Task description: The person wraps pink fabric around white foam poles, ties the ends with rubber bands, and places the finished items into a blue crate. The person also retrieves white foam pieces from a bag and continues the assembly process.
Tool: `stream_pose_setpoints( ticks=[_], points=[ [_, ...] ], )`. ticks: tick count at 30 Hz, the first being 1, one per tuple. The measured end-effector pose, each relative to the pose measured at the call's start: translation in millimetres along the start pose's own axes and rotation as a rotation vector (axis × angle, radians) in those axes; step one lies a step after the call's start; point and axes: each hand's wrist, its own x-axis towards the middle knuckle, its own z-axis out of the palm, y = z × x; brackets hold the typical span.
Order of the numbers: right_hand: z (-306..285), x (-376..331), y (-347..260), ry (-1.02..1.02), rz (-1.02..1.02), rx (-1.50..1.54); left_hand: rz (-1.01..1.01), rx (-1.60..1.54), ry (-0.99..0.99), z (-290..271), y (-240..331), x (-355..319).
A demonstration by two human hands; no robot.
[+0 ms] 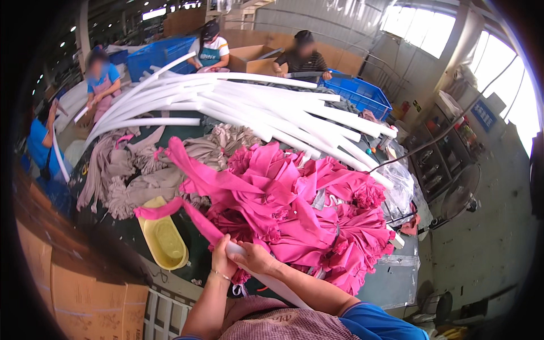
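Close to my body, my left hand (222, 262) is closed round the near end of a long pink fabric sleeve (201, 224), where a white foam tube (283, 289) meets it. My right hand (256, 259) grips that tube just beside the left one. The tube runs back under my right forearm towards my apron. From my hands the sleeve stretches away to the left, its far end lying across a yellow plastic tub (168, 241). Right in front is a big heap of pink fabric sleeves (294, 198). How far the tube reaches into the fabric is hidden by my fingers.
White foam tubes (238, 93) lie piled across the table's far side. Greyish-beige fabric sleeves (127, 170) are heaped at left. Cardboard boxes (85, 289) stand at lower left, a fan (460, 192) at right. A blue crate (360, 93) and several people working are beyond the table.
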Motion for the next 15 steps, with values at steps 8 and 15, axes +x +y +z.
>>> stream_pose_setpoints(
  ticks=[8,15],
  points=[
    [-15.4,-34.9,-6.6,-0.27,0.141,-0.153,0.057,0.08,-0.101,-24.3,57.8,34.2],
    [-2.2,-20.3,14.3,-0.142,0.201,-0.11,-0.153,-0.11,-0.044,-31.3,-30.1,-14.3]
  ],
)
